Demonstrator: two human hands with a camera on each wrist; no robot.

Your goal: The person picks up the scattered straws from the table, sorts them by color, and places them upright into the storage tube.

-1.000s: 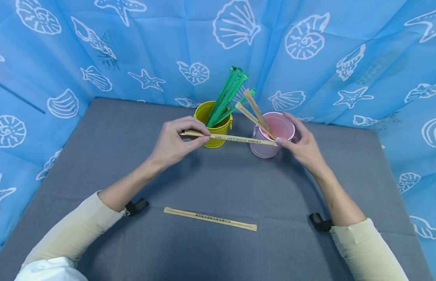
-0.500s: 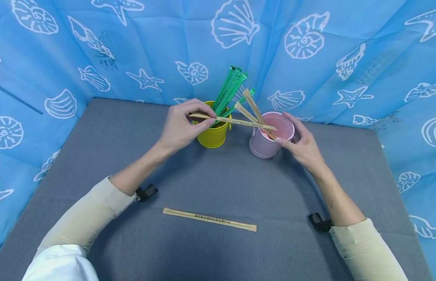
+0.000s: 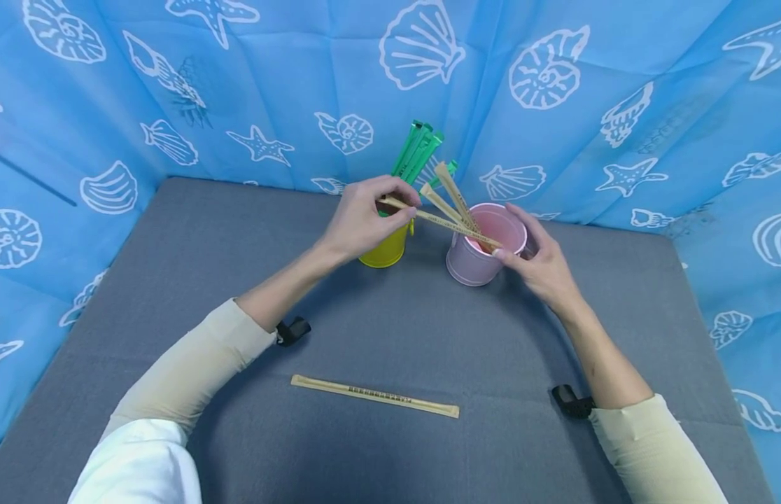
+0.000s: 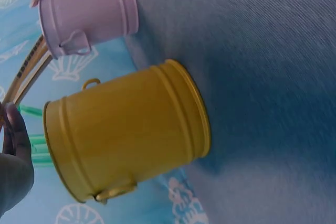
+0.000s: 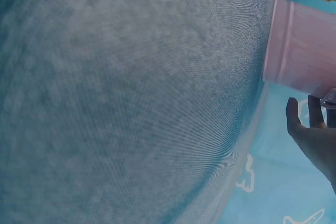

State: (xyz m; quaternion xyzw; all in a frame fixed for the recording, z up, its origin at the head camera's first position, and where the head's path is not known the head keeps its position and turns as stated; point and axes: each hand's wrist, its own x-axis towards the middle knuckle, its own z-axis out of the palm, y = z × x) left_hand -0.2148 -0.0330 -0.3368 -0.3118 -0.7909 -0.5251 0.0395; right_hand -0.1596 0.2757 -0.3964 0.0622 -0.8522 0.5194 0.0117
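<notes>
My left hand (image 3: 373, 215) pinches one end of a tan paper-wrapped straw (image 3: 442, 222) between thumb and fingers. The straw's far end lies over the mouth of a pink bucket (image 3: 471, 267), close to my right thumb. Two more tan straws (image 3: 455, 190) lean out of that bucket to the left. My right hand (image 3: 542, 262) holds the bucket by its rim, thumb at the front and fingers at the far side. Behind my left hand stands a yellow bucket (image 4: 126, 129), partly hidden in the head view, with several green wrapped straws (image 3: 417, 152) in it.
Another tan wrapped straw (image 3: 374, 395) lies flat on the grey cloth-covered table (image 3: 271, 434), nearer to me. A blue curtain (image 3: 290, 84) with white shell prints hangs right behind the buckets. Both buckets stand close to the table's back edge.
My left hand has moved right and slightly up with the straw, bringing its far end from in front of the pink bucket to over its mouth. My right hand has stayed on the bucket.
</notes>
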